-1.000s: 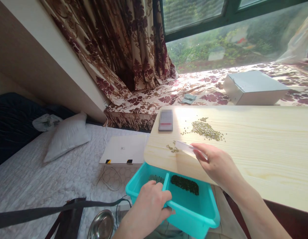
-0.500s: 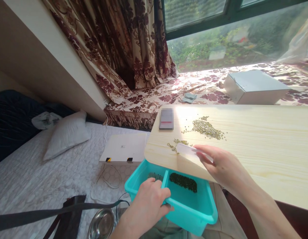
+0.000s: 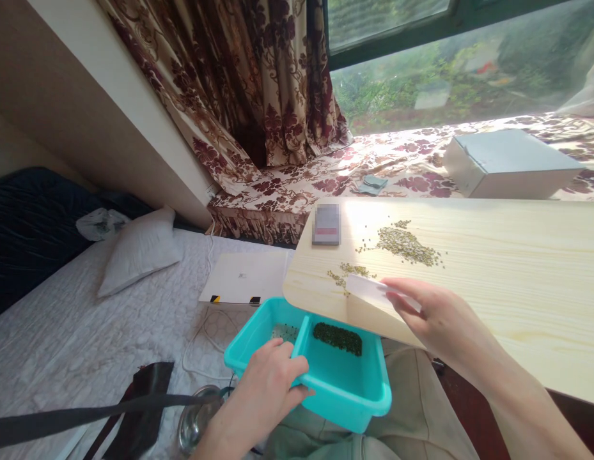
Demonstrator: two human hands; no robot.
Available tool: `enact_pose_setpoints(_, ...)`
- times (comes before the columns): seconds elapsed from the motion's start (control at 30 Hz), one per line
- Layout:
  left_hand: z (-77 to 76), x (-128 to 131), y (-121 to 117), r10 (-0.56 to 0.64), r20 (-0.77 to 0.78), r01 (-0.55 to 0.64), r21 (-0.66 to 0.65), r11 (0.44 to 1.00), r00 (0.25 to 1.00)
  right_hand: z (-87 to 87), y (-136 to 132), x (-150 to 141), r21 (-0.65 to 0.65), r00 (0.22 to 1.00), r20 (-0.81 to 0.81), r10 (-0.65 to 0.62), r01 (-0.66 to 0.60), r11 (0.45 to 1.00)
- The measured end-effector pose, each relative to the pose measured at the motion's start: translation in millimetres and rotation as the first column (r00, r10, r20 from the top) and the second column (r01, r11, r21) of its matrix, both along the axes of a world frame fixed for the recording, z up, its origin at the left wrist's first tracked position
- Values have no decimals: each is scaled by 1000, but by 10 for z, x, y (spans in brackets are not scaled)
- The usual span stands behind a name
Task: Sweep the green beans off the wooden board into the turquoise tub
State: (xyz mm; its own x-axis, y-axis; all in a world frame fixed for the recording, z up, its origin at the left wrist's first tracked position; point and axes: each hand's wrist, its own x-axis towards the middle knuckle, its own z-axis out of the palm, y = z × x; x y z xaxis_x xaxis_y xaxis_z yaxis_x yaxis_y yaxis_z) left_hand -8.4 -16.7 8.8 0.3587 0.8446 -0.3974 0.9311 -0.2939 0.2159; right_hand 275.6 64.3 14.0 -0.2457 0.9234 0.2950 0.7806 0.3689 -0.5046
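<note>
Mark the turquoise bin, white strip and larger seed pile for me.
turquoise bin (image 3: 342, 409), head view: near outer wall
white strip (image 3: 366, 287), head view: exposed flat face
larger seed pile (image 3: 405, 245), head view: middle

The person's left hand (image 3: 272, 380) and right hand (image 3: 428, 313) are bare, with slim fingers and smooth backs. The wrists are narrow and uncovered. The right forearm (image 3: 512, 383) is bare down to the picture's edge and widens gently from the wrist; a shorter stretch of the left forearm (image 3: 229, 425) shows, also bare. Loose, pale beige trousers (image 3: 409, 396) cover the legs, with soft creases and thin seam lines. At the bottom, the cloth (image 3: 297, 442) looks grey-green; whether it is a separate garment cannot be told.
</note>
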Motion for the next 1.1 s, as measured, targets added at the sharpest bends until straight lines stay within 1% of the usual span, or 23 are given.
enact_pose_setpoints(0.1, 6, -17, -13, 2, 7, -2, 4, 1000, 1000, 14, -6, -7, -24, 999, -19, 41, -41, 999)
enact_pose_setpoints(0.27, 23, -31, -22, -1, 4, 1, 5, 1000, 1000, -19, 7, -95, -4, 999, -28, 41, -41, 999)
enact_pose_setpoints(0.4, 48, -39, -21, 9, -26, -9, 0, 1000, 1000, 9, -77, -177, -39, 985, -59, 160, -162, 986)
enact_pose_setpoints(0.47, 58, -43, -21, 9, -34, -9, -2, 1000, 999, 28, -104, -168, -51, 978, -89, 191, -196, 979)
enact_pose_setpoints(0.5, 61, -46, -21, 9, -34, -9, -1, 1000, 999, 31, -98, -149, -46, 980, -99, 172, -177, 983)
enact_pose_setpoints(0.53, 61, -49, -20, 9, -33, -9, 1, 1000, 999, 26, -75, -124, -30, 986, -102, 129, -133, 991)
enact_pose_setpoints(0.63, 58, -58, -15, 12, -21, -12, 12, 1000, 1000, -30, 66, -39, 31, 997, -67, -43, 45, 999)
enact_pose_setpoints(0.7, 59, -62, -10, 12, -13, -12, 16, 1000, 1000, -82, 171, -5, 30, 996, -31, -89, 90, 995)
enact_pose_setpoints(0.77, 66, -63, -4, 11, -13, -11, 14, 1000, 1000, -121, 239, 4, 9, 995, -10, -99, 99, 995)
enact_pose_setpoints(0.87, 77, -60, 2, 12, -27, -12, 6, 1000, 1000, -132, 261, -11, -17, 996, -22, -83, 82, 996)
enact_pose_setpoints(0.97, 77, -60, 1, 14, -27, -13, 7, 1000, 1000, -92, 253, -35, -24, 997, -46, -59, 58, 998)
enact_pose_setpoints(1.1, 65, -70, -11, 13, -17, -13, 9, 1000, 1000, -31, 270, -89, -12, 998, -28, -58, 58, 998)
